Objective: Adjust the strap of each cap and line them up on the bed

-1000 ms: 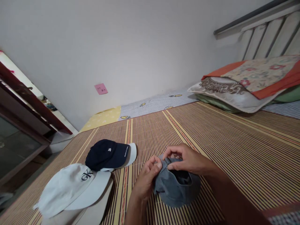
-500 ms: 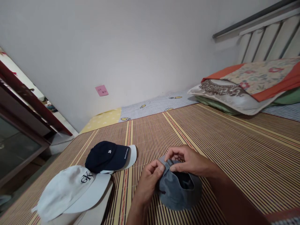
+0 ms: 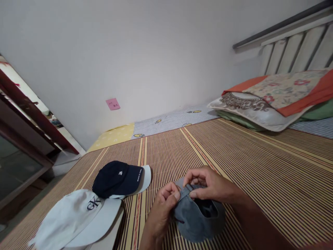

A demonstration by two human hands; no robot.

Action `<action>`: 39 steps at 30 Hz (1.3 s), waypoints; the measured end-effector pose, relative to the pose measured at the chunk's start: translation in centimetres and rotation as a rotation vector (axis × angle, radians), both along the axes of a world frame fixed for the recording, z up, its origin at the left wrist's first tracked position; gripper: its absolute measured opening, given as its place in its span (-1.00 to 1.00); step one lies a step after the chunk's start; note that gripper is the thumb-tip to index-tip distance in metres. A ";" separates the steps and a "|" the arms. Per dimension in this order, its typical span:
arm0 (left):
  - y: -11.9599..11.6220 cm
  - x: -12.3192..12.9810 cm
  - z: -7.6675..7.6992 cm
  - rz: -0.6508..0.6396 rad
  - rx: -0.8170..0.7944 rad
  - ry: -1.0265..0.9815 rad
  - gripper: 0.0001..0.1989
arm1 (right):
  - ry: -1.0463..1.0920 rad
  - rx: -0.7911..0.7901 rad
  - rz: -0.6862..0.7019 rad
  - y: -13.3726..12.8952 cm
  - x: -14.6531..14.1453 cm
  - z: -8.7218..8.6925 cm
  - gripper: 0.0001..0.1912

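A blue-grey baseball cap (image 3: 199, 224) lies on the striped mat, its rear opening facing up toward me. My left hand (image 3: 166, 205) pinches the end of the cap's back strap (image 3: 185, 191) between thumb and fingers. On the strap's other side, by the buckle, my right hand (image 3: 205, 184) grips with thumb and curled fingertips. Part of the brim shows behind the strap. To the left sits a navy cap (image 3: 117, 178) on top of a pale one, and nearer me a white cap (image 3: 70, 217) with black letters rests on another light cap.
The striped bamboo mat (image 3: 166, 156) covers the bed. Pillows (image 3: 255, 107) with a floral orange cloth (image 3: 293, 90) lie at the back right, below a radiator (image 3: 293, 52). A pink note (image 3: 113, 104) is on the wall. A doorway stands at the left.
The view has tilted slightly, so everything sits a little lower. Both hands stay on the cap's strap, the left fingers shifted slightly along it.
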State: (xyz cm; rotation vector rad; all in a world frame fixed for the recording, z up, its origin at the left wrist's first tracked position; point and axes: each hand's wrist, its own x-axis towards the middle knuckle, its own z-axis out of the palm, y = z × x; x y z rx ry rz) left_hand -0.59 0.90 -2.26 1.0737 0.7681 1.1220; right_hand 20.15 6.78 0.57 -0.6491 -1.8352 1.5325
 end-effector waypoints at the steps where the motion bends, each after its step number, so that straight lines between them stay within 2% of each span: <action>1: 0.0 0.0 0.0 0.010 -0.004 0.005 -0.61 | -0.003 -0.007 0.005 0.0 0.0 0.0 -0.76; 6: 0.0 -0.5 0.0 -0.082 -0.029 0.023 -0.59 | -0.001 -0.080 0.128 0.1 0.3 -0.1 -0.62; 10: 0.1 -1.2 0.3 -0.035 -0.078 -0.110 -0.60 | 0.015 -0.073 0.228 0.8 1.2 -0.4 -0.58; 16: 0.1 -1.8 0.0 -0.134 -0.116 -0.136 -0.58 | 0.085 -0.116 0.109 1.5 1.4 -1.2 -0.52; 20: 0.1 -1.8 -0.5 -0.132 -0.121 -0.169 -0.60 | 0.081 -0.134 0.074 1.6 1.4 -1.7 -0.50; 24: 0.0 -1.8 -0.3 -0.121 -0.111 -0.131 -0.62 | 0.036 -0.121 0.067 1.7 1.6 -1.8 -0.50; 28: 0.0 -2.0 -0.2 -0.092 -0.112 -0.051 -0.61 | -0.003 -0.042 0.055 1.5 1.5 -1.3 -0.58; 31: 0.1 -1.9 -0.3 -0.075 -0.102 -0.027 -0.62 | -0.046 0.036 0.031 0.8 0.9 -0.3 -0.72; 32: 0.1 -1.8 -0.3 -0.081 -0.091 -0.025 -0.62 | -0.065 0.056 0.021 0.4 0.5 0.1 -0.71; 34: 0.2 -1.4 -0.3 -0.087 -0.064 -0.045 -0.64 | -0.099 0.124 -0.002 -0.3 -0.2 0.9 -0.63; 37: 0.1 -0.9 -0.1 -0.045 -0.046 -0.112 -0.67 | -0.114 0.259 -0.061 -1.0 -0.9 1.6 -0.74; 39: 0.0 -0.7 0.1 -0.022 -0.033 -0.139 -0.68 | -0.110 0.282 -0.097 -1.2 -1.0 1.7 -0.78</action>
